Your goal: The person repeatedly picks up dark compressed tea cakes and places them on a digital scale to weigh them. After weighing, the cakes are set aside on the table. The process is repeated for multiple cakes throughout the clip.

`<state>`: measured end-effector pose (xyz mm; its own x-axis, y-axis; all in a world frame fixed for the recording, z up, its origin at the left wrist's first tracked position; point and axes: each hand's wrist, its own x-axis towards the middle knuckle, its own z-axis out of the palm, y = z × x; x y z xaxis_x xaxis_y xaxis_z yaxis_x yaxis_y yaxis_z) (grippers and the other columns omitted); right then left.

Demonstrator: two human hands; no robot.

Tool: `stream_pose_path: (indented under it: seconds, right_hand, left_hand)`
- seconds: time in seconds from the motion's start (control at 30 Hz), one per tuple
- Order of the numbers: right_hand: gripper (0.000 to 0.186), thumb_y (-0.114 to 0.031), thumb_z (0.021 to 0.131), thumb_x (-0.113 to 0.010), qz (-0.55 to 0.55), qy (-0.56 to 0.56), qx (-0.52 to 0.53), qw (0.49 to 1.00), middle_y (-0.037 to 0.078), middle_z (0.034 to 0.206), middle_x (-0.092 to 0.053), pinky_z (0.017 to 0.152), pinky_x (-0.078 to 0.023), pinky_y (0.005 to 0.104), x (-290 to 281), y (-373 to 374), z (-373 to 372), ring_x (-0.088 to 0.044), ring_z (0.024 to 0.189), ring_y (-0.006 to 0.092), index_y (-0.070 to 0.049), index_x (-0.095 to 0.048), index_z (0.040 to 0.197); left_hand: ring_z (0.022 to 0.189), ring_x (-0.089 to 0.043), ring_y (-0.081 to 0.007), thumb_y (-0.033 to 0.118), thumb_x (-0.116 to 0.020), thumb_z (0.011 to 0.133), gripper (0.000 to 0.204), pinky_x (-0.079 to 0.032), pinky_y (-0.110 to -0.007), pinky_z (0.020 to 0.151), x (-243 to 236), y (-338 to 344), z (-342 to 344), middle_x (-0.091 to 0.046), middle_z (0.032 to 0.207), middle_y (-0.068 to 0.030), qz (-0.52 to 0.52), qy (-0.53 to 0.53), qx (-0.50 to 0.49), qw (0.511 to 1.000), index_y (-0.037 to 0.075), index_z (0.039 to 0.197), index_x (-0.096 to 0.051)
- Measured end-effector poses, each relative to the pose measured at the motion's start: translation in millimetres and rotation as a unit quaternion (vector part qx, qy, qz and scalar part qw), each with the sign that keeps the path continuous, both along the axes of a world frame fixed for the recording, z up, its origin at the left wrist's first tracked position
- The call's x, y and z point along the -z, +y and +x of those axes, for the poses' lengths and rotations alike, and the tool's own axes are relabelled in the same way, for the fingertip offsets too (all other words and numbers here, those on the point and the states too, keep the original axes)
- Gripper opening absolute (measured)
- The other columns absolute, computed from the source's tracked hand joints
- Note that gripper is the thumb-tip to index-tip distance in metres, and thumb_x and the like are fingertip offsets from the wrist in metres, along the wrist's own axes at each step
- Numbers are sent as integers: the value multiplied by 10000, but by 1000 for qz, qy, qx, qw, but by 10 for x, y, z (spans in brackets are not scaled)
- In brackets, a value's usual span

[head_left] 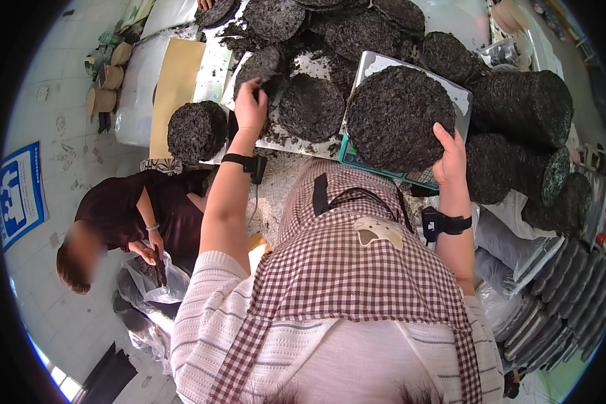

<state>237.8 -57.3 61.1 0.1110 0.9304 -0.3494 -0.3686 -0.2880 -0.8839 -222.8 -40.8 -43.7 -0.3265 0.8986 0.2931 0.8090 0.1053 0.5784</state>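
My right hand (pixel 450 156) grips the right edge of a thick round cake of dried seaweed (pixel 402 118), thumb on top. The cake lies over a scale with a pale plate (pixel 462 101) and a teal body (pixel 349 156). My left hand (pixel 250 106) is closed at the lower edge of a smaller seaweed disc (pixel 260 66), which is slightly blurred; its fingertips are partly hidden. Another seaweed disc (pixel 310 108) lies between my hands. To the left of my left wrist stands a round seaweed stack (pixel 197 132).
More seaweed discs (pixel 357 32) and crumbs cover the far table. Tall seaweed rolls (pixel 522 108) stand at the right, above bagged dark packs (pixel 565 296). At the left, a co-worker (pixel 135 209) bends over a clear plastic bag (pixel 172 286). Another person's hand (pixel 205 3) shows at the top edge.
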Motion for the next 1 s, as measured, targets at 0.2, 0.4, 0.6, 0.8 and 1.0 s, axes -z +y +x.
stream_pose_path:
  seconds: [0.2,0.4,0.6,0.8,1.0]
  right_hand:
    - [543,-61,951,-715,18,93,-48,994,129,1370,-631,1049,-522,403,-25,57,-21,-644,1210,254,24,-519,1450]
    - [449,-46,927,-711,105,79,-289,948,104,1253,-717,1001,-533,330,-246,139,-959,-687,1099,189,45,-624,1358]
    - [637,-199,913,-747,242,-124,-504,820,176,1503,-551,1128,-474,394,616,452,-2173,-595,1317,299,-57,-542,1499]
    - [360,-213,874,-708,362,-354,-488,711,153,1528,-542,1137,-457,439,883,458,-2375,-544,1361,337,-7,-719,1168]
    - [225,-229,897,-703,447,-481,-466,594,183,1618,-424,1196,-343,538,696,503,-2470,-413,1485,340,-38,-768,995]
  left_hand:
    - [1264,-635,-303,62,-645,884,207,-442,-489,1149,-547,-65,-79,-693,1292,-109,82,220,209,949,43,1086,-603]
    - [867,-668,-188,96,-691,970,191,-555,-356,803,-194,-93,237,-737,1175,-135,-177,-362,183,897,-14,1043,-553]
    - [926,-636,-88,94,-698,1011,165,-542,-279,807,213,85,-330,-726,1023,-52,-206,-369,189,886,11,1131,-622]
    - [860,-545,-37,111,-676,1032,117,-457,-225,755,11,147,-584,-623,944,40,-179,-302,137,926,37,1077,-597]
    - [865,-569,-51,116,-719,1004,142,-474,-230,787,-13,142,-402,-657,951,11,-201,-330,156,909,23,1055,-625]
